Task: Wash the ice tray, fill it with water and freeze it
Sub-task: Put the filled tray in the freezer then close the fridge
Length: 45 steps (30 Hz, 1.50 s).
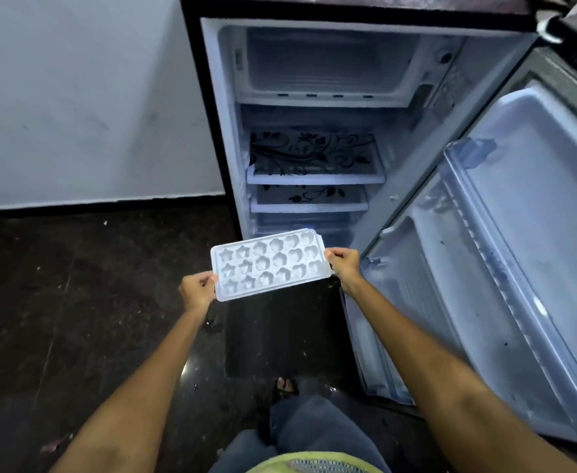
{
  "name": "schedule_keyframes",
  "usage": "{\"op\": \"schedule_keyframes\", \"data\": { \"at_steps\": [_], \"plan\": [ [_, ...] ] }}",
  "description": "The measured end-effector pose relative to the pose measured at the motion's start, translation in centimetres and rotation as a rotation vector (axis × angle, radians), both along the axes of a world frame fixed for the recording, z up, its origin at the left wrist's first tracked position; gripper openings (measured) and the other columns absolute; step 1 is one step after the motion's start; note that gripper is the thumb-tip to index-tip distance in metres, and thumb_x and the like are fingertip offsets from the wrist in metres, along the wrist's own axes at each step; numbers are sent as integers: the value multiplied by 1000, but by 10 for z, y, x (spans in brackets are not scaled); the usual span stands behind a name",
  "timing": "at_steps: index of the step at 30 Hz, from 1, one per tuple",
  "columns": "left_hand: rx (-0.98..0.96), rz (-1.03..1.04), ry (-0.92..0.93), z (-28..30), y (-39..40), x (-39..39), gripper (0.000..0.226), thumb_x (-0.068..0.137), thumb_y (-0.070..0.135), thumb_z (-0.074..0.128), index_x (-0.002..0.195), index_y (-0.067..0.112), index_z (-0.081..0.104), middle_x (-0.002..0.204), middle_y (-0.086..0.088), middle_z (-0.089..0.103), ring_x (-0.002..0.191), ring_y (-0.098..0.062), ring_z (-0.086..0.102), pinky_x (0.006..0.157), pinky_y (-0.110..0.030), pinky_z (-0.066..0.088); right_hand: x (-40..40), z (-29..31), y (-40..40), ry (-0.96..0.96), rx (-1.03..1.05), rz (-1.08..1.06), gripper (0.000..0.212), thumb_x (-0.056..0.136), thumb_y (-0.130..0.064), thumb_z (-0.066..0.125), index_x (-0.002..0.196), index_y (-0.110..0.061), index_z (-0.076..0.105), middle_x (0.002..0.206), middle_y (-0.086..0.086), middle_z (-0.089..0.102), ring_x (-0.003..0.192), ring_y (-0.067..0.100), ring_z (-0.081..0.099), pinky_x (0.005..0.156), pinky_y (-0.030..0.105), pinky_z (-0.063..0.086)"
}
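Observation:
A white plastic ice tray (269,264) with several star and heart shaped cells is held level in front of an open small fridge (314,131). My left hand (196,291) pinches the tray's near left end. My right hand (345,266) grips its right end. The freezer compartment (324,63) at the top of the fridge stands open and looks bare inside. Whether the cells hold water cannot be told.
The fridge door (505,268) is swung open to the right, its door shelves bare. Two shelves with a black floral pattern (314,158) sit below the freezer. A white wall (75,97) is on the left, above a dark speckled floor (75,302). My foot (285,385) shows below.

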<state>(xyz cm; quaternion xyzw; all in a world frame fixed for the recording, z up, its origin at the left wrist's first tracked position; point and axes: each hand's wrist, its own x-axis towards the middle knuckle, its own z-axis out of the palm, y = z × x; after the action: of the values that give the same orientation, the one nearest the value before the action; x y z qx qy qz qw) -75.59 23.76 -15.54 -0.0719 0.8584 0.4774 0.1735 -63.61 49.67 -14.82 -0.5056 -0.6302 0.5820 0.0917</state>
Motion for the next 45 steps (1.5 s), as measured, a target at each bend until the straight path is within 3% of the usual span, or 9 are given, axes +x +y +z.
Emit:
{"op": "schedule_keyframes", "data": {
  "at_steps": [4,16,21,26,31,34,39,43,45],
  "plan": [
    [43,-44,-11,8,33,-13,26,90,-3,57,112,-14,65,113,-31,66,102,-42,66,88,-54,54,-4,9,27,2,33,-35,22,88,-1,58,104,10,67,75,1,61,61,7,48,57,18,41],
    [130,-152,66,48,110,-57,26,90,0,58,112,-12,65,110,-26,68,99,-37,67,89,-48,55,-25,52,91,74,101,-146,21,85,0,58,100,10,69,88,9,65,82,21,59,75,33,49],
    [169,-183,138,57,136,-86,24,89,0,60,109,-11,67,107,-27,69,101,-41,66,91,-51,53,-49,64,115,108,121,-168,19,81,9,52,88,10,70,68,1,53,59,14,45,54,24,38],
    [191,-210,191,68,158,-111,25,89,2,60,109,-12,67,108,-26,69,101,-41,66,92,-48,54,-71,74,140,142,135,-208,16,82,4,59,92,9,70,74,6,59,68,20,54,62,29,47],
    [199,-236,286,87,177,-126,25,91,3,59,110,-9,68,112,-22,69,103,-39,66,94,-46,53,-89,92,162,164,145,-212,28,80,7,59,55,-6,58,53,0,46,47,11,41,33,13,34],
    [235,-262,330,103,187,-134,25,91,2,58,111,-11,66,115,-23,68,106,-38,65,95,-46,53,-95,103,173,162,133,-211,24,78,7,59,57,-5,56,54,2,45,48,12,40,41,22,35],
    [264,-283,358,126,198,-148,26,92,2,57,112,-11,66,115,-26,67,98,-41,65,86,-38,56,-107,119,188,196,132,-204,12,78,9,59,71,1,63,60,4,52,53,13,45,47,25,38],
    [247,-308,372,137,208,-157,26,92,4,58,113,-9,66,109,-24,69,57,-17,56,44,-6,49,-115,137,203,201,143,-188,20,79,12,56,65,0,62,61,5,55,52,14,47,43,24,37],
    [260,-308,383,142,215,-162,27,92,6,58,113,-8,66,107,-25,69,54,-12,53,41,-7,47,-121,147,212,197,160,-164,16,80,13,53,78,2,64,66,7,56,52,14,46,42,24,36]
  ]
}}
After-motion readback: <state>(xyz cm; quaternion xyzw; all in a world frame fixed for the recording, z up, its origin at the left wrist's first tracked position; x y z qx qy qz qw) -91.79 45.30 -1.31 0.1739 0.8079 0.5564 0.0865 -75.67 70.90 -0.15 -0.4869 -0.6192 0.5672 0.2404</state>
